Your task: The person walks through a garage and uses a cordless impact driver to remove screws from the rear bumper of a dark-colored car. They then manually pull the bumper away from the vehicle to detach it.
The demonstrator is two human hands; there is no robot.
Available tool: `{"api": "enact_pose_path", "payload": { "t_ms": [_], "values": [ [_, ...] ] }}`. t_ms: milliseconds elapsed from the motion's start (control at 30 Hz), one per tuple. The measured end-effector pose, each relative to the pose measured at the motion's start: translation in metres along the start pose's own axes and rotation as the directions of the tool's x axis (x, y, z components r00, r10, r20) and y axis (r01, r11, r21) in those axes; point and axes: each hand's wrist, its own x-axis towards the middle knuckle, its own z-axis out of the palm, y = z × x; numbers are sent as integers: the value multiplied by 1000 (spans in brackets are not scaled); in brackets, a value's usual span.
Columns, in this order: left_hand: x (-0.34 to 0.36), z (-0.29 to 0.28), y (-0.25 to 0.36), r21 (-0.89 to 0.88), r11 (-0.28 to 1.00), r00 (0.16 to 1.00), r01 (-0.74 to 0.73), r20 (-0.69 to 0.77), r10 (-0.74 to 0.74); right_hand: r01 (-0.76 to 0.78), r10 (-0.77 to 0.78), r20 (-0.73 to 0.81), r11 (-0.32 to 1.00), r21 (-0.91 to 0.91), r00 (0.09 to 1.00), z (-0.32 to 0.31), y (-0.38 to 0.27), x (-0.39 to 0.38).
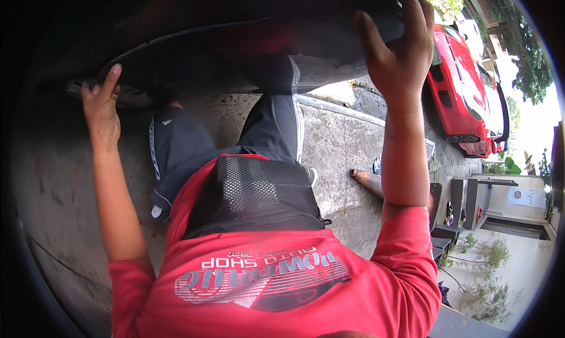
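Looking down through the head view, you have both arms raised to a wide dark panel [235, 40] that spans the upper part of the frame, from upper left to upper right.

Your left hand [101, 105] sits at the upper left, at the panel's lower edge. Its fingers [112, 79] curl up over that edge and grip it, though the shadow hides how far they wrap. Your right hand [400, 49] is at the upper right, palm pressed flat against the panel with the fingers spread open; it braces rather than clamps, and the fingertips run out of the top of the frame.

Below the panel, in the middle of the frame, you see your red shirt [276, 279], a black mesh vest [253, 196] and dark trousers [176, 155] over a concrete floor [335, 155]. A red car [465, 85] stands at the right edge, well apart from your hands. Someone's bare foot [365, 179] shows just left of your right forearm.

As a judgement: only the left hand truly holds the panel, so the right side could slip off your open palm and swing down, twisting the piece against your left fingers. The edge under those fingers looks thin and could pinch or cut. If the panel drops, it could land on your legs or on the foot nearby.
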Motion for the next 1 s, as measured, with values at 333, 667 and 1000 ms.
{"api": "enact_pose_path", "payload": {
  "t_ms": [333, 667, 1000],
  "values": [
    [26, -17, -27, -260, 961, 975, 92, 218, -35, 197, -589, 130, 457, 867, 797, 3, -63, -5],
    [34, -10, -16, -294, 952, 972, 85, 236, -13, 232, -544, 162, 582, 780, 823, 39, 5, 75],
    [37, 9, -21, -313, 948, 976, 51, 219, 20, 66, -837, 81, 138, 988, 541, 68, -121, -17]
  ]
}}
